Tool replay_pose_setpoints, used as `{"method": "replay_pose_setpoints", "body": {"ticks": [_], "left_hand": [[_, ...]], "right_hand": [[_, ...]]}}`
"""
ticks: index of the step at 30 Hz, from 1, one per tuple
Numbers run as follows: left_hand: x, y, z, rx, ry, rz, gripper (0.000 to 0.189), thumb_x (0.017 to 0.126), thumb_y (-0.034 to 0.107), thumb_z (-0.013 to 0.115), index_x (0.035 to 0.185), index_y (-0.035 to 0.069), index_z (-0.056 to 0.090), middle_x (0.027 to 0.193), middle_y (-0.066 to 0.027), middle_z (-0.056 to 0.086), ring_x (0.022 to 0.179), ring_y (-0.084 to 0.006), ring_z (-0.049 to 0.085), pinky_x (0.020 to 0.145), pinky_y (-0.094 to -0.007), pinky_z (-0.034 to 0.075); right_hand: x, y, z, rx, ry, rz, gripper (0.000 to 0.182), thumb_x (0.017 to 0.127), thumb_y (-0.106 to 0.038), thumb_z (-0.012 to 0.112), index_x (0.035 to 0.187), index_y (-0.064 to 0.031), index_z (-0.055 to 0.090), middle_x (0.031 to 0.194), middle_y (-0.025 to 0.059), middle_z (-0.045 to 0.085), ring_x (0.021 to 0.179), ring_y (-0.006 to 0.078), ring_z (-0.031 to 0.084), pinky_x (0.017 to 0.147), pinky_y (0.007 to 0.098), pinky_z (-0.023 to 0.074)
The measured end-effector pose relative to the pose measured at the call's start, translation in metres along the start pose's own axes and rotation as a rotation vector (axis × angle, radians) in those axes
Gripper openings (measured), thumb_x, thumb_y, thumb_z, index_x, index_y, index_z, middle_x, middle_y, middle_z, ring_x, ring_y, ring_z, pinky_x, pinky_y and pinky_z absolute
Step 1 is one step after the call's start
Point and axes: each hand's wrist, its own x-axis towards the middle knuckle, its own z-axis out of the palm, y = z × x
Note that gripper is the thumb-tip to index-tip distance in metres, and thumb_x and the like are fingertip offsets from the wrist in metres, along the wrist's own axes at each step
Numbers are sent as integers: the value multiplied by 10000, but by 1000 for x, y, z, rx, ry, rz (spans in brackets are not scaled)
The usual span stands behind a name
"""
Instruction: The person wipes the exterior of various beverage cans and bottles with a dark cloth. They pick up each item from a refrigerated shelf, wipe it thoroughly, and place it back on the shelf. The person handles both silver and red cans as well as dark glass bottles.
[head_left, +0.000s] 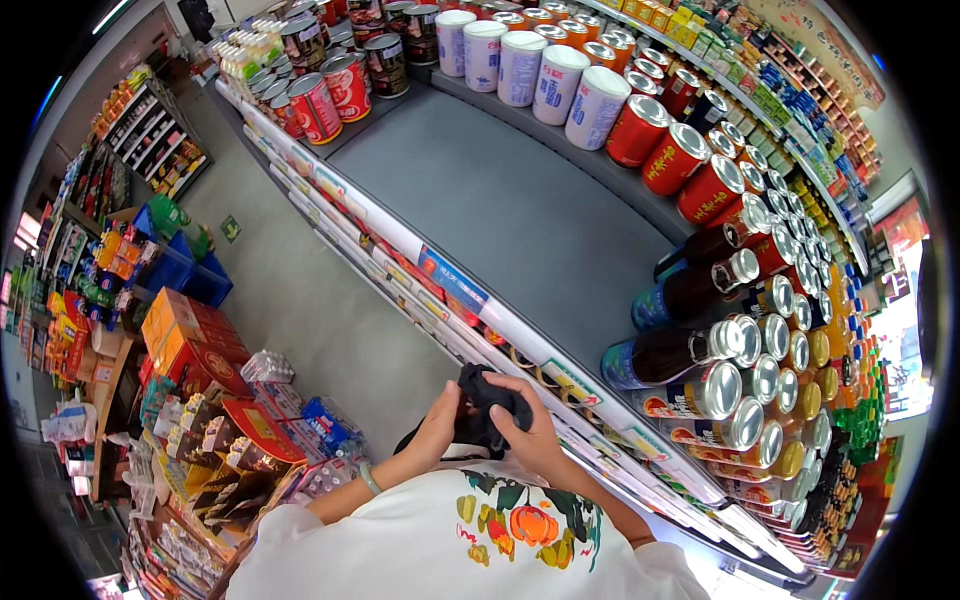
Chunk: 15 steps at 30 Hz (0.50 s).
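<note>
My right hand (525, 412) is closed on a crumpled black cloth (499, 401) in front of my chest. My left hand (439, 424) is at the cloth's left side, palm turned towards it; whether it grips the cloth cannot be told. Both hands are just outside the front edge of a grey store shelf (487, 187). Along the shelf's back stand white cans (555, 84) and red cans (664, 161). Bottles of dark drink (675, 356) and jars with silver lids (720, 390) stand at its right end, and red cans (315, 109) at its left end.
The shelf's white price rail (375, 210) runs diagonally past my hands, with lower shelves beneath it. To the left, across the grey floor (300, 277), are cardboard cartons (184, 322), blue crates (191, 266) and a display of packaged goods (217, 465). Stocked shelves rise behind the cans.
</note>
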Motion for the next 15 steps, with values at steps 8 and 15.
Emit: {"method": "replay_pose_setpoints", "body": {"ticks": [8,15], "left_hand": [[5,-10,-2,-69,-67,208,120,982,185,567,1027,74,562,920,45,571,852,-19,506,771,-188,434],[43,-45,-46,72,-245,173,278,1026,271,461,1215,67,473,1065,-70,568,863,-136,567,835,-317,482]], "right_hand": [[-7,27,3,-449,181,-82,348,892,-163,626,1220,-62,565,1244,168,564,1193,294,524,1011,368,401],[-18,43,-6,-691,432,-626,311,839,-6,629,1137,5,539,1084,181,610,999,269,607,896,397,472]]}}
